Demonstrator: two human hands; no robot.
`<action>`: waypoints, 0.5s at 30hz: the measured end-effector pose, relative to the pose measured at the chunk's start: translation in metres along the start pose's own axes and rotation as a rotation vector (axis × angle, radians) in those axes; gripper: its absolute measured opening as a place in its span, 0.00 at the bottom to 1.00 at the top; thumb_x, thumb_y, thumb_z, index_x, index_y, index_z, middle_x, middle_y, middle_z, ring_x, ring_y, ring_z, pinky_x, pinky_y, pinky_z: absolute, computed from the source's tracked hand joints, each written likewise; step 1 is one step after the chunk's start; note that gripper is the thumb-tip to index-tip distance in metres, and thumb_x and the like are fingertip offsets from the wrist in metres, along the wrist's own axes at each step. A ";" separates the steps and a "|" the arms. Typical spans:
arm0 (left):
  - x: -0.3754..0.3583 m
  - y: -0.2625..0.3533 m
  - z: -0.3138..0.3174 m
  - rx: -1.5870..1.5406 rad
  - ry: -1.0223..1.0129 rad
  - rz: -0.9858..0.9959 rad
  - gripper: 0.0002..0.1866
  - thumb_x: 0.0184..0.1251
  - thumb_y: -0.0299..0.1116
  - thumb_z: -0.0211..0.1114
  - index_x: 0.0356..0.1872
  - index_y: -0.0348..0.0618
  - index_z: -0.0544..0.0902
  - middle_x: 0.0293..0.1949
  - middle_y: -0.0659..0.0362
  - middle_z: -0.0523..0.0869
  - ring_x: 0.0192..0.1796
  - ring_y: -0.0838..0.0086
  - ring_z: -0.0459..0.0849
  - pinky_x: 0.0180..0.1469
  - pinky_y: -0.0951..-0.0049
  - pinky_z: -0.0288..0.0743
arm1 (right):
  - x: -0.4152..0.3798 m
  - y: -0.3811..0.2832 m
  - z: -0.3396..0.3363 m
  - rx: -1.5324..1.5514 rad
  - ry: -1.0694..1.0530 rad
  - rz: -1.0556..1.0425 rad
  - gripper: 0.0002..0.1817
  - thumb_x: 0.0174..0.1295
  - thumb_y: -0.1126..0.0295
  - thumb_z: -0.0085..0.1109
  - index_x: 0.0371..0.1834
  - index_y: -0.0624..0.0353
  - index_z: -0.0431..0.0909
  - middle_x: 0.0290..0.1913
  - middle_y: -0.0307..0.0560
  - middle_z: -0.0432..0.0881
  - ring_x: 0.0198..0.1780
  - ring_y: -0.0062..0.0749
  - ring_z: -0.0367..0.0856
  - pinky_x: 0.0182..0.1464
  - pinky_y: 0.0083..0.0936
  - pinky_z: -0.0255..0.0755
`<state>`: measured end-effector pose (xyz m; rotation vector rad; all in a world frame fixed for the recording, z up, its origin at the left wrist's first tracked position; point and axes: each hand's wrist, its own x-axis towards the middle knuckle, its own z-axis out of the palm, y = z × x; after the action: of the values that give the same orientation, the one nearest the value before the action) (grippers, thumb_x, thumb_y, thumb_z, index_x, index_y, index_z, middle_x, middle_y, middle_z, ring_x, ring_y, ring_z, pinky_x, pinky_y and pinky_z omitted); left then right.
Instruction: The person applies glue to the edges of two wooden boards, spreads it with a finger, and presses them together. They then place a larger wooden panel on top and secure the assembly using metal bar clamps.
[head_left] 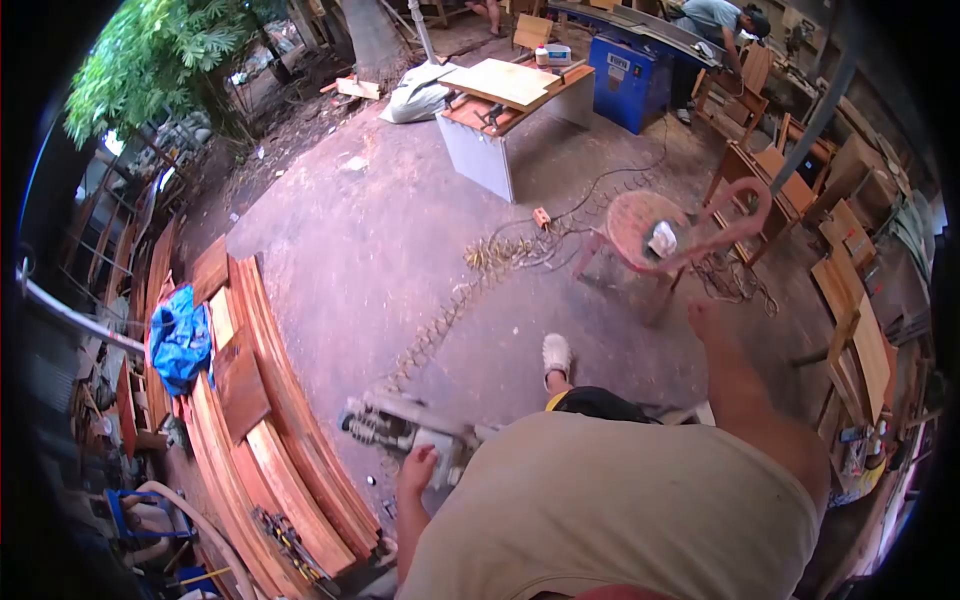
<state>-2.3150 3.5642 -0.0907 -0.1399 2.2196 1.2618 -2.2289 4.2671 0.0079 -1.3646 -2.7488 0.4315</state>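
My left hand (418, 468) hangs low at my left side, fingers curled in, with nothing showing in it. Just beyond it stands a grey machine (405, 425), blurred, which the hand overlaps in this view; a coiled air hose (430, 335) runs from near it across the floor. My right arm reaches forward on the right, and my right hand (703, 318) is smeared, its fingers unclear. Nearest to that hand is a worn reddish plastic chair (650, 222) with a crumpled white thing (662, 240) on its seat.
Long wooden boards (290, 420) lie stacked on the left, with a blue cloth (180, 340) on them. Ahead stands a workbench (475, 160) holding a pale panel (500, 82). A blue machine (628, 85) and a bent-over person (715, 20) are at the back right. Cables (735, 280) trail by the chair.
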 end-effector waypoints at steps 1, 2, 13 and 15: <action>0.025 0.007 0.004 -0.018 -0.003 -0.037 0.19 0.68 0.38 0.64 0.55 0.38 0.80 0.35 0.61 0.84 0.36 0.77 0.80 0.41 0.75 0.75 | 0.030 -0.033 0.003 0.043 -0.074 0.022 0.22 0.66 0.45 0.53 0.45 0.48 0.86 0.33 0.47 0.86 0.41 0.48 0.85 0.52 0.44 0.74; 0.051 0.007 0.008 -0.063 0.038 -0.016 0.19 0.68 0.38 0.64 0.55 0.37 0.80 0.34 0.61 0.84 0.35 0.77 0.80 0.40 0.75 0.75 | 0.065 -0.050 0.014 0.108 -0.113 -0.113 0.22 0.66 0.46 0.54 0.45 0.51 0.86 0.35 0.49 0.86 0.41 0.47 0.85 0.52 0.42 0.75; 0.218 0.009 0.049 -0.033 0.007 -0.206 0.18 0.69 0.41 0.65 0.48 0.36 0.82 0.38 0.55 0.88 0.39 0.73 0.85 0.43 0.69 0.78 | 0.374 -0.336 0.140 0.431 -0.395 -0.666 0.17 0.66 0.55 0.59 0.38 0.61 0.84 0.29 0.51 0.83 0.31 0.38 0.80 0.38 0.36 0.73; 0.255 0.012 0.050 -0.295 -0.048 -0.263 0.17 0.68 0.42 0.65 0.46 0.37 0.83 0.35 0.55 0.88 0.36 0.73 0.85 0.41 0.69 0.78 | 0.407 -0.360 0.144 0.461 -0.406 -0.673 0.17 0.65 0.56 0.60 0.38 0.61 0.84 0.28 0.51 0.83 0.31 0.38 0.80 0.37 0.36 0.73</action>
<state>-2.5091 3.6593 -0.2357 -0.4928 1.8901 1.4165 -2.7800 4.3476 -0.0693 -0.2383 -2.8879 1.2719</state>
